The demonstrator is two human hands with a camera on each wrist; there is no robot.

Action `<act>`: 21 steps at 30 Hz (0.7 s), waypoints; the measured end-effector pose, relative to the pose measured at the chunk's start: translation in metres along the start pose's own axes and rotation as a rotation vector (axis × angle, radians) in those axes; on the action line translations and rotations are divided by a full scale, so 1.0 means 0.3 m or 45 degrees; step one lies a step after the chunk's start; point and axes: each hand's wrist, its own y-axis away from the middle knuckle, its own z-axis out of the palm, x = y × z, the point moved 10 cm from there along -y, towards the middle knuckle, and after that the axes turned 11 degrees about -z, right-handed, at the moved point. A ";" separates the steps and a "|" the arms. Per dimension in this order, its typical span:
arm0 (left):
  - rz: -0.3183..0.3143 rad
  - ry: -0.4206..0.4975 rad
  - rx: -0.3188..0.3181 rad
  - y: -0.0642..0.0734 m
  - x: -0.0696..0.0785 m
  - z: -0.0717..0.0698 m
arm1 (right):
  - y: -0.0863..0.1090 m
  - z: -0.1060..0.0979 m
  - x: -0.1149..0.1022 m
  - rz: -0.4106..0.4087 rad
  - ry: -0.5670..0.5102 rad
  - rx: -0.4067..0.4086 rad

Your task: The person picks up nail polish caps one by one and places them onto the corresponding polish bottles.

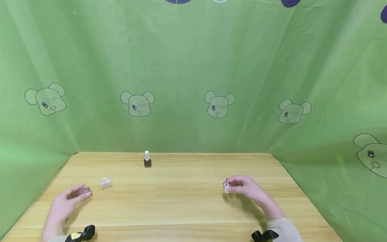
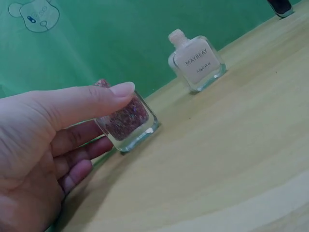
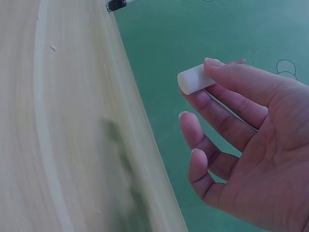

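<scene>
My left hand [image 1: 65,201] grips a glitter nail polish bottle [image 2: 126,121] between thumb and fingers, close over the table. The thumb covers part of the bottle, and no cap is on its neck. Beyond it stands a pale nail polish bottle [image 2: 197,62], also uncapped, its threaded neck showing. On the right side, my right hand [image 1: 245,186] pinches a white nail polish cap [image 3: 195,79] between thumb and fingertips. Its brush [image 1: 226,180] points upward in the head view, and the closed top faces down. The ring and little fingers are loosely bent away from it.
A dark nail polish bottle [image 1: 147,163] with its white cap on stands near the back of the wooden table [image 1: 169,208]. A small clear thing [image 1: 254,176] shows just behind my right wrist. Green cloth [image 1: 181,127] hangs around the table's back and sides.
</scene>
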 end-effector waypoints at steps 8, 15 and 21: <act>-0.066 -0.003 0.103 -0.011 -0.023 -0.012 | -0.003 0.026 -0.009 0.005 -0.010 -0.012; -0.091 0.006 0.135 -0.007 -0.033 -0.015 | -0.004 0.037 -0.023 -0.025 -0.032 -0.034; -0.110 0.010 0.153 -0.003 -0.031 -0.017 | -0.004 0.035 -0.020 -0.013 -0.018 -0.030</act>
